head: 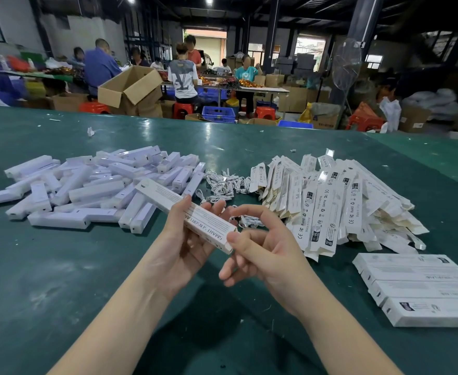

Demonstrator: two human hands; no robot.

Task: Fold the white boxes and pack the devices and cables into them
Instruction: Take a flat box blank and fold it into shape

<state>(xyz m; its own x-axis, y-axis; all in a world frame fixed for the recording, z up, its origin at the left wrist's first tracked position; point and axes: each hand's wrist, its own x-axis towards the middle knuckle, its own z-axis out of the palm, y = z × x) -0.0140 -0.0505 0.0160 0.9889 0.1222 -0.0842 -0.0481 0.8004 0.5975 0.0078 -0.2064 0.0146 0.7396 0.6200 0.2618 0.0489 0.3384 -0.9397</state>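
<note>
My left hand (188,244) grips a long folded white box (168,198) held slantwise above the green table (87,280), its near end toward me. The thumb of my right hand (263,247) presses on that near end, and the other fingers are loosely spread. A heap of white bar-shaped devices (87,185) lies at the left. Small coiled white cables (222,185) lie in the middle. Flat unfolded white boxes (330,207) are piled at the right.
Several closed white boxes (417,288) lie side by side at the near right. Paper scraps (90,131) dot the far table. Beyond the table edge stand an open cardboard carton (130,87), red stools, blue crates and seated people at other tables.
</note>
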